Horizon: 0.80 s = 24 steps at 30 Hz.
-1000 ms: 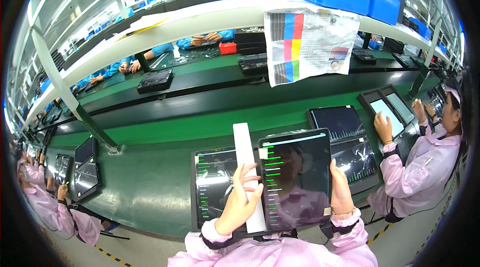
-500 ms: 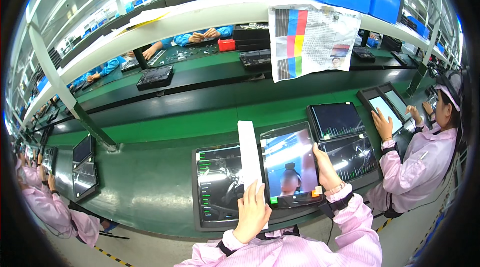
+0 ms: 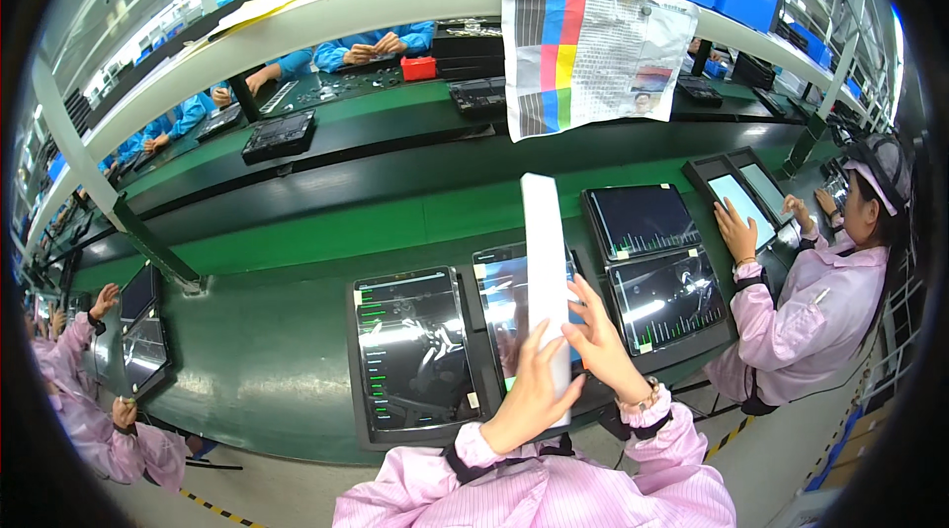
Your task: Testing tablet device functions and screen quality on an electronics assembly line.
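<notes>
Your left hand [image 3: 529, 399] grips the lower end of the white strip [image 3: 547, 271], fingers wrapped around it, holding it upright over the middle tablet [image 3: 506, 306] on the green desk [image 3: 257, 370]. Right hand [image 3: 598, 345] rests against the strip's edge, fingers spread, pinching nothing. Keep the strip square to the screen; steady it low, avoid smudging the glass. Another tablet [image 3: 415, 350] lies just left.

We see a dark tablet screen [image 3: 415, 355] with green bars lying left on the green bench, two more dark screens [image 3: 641, 221] right, a lit pale screen [image 3: 741, 204] beyond, a striped colour chart sheet [image 3: 588, 58] hanging from the shelf
</notes>
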{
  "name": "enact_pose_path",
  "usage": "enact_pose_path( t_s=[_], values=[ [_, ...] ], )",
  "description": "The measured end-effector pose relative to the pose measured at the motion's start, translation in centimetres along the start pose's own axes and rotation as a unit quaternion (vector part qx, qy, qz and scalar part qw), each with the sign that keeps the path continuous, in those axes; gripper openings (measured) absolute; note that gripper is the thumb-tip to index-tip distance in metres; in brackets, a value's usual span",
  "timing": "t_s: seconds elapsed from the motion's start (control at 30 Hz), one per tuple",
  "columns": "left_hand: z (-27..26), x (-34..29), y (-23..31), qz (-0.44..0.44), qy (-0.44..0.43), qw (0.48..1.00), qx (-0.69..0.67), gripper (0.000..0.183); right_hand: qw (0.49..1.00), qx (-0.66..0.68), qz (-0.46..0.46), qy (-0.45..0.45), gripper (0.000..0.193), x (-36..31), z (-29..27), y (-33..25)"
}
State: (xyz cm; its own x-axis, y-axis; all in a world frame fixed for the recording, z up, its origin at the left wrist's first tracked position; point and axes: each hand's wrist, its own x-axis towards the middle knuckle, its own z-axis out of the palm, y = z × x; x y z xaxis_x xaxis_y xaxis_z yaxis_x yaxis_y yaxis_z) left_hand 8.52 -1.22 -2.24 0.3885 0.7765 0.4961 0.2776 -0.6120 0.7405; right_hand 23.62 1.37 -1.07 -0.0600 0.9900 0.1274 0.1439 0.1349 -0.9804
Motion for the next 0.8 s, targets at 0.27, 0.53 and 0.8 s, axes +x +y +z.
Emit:
enact_pose_path(
  t_s=[0.27, 0.53, 0.8],
  values=[
    [1.7, 1.5, 0.1, 0.003, -0.130, 0.979, -0.158, 0.051, 0.994, 0.041, 0.066, 0.079, 0.053, -3.7, -2.9, 0.7],
    [-1.1, -0.6, 0.6, 0.034, -0.168, 0.985, 0.012, 0.043, 0.963, -0.215, 0.012, 0.161, 0.037, -3.8, -4.6, 3.1],
    [-3.9, -7.2, -1.2, -0.024, -0.180, 0.965, 0.189, 0.039, 0.952, -0.276, 0.002, 0.129, 0.041, -3.3, -5.4, 4.3]
  ],
)
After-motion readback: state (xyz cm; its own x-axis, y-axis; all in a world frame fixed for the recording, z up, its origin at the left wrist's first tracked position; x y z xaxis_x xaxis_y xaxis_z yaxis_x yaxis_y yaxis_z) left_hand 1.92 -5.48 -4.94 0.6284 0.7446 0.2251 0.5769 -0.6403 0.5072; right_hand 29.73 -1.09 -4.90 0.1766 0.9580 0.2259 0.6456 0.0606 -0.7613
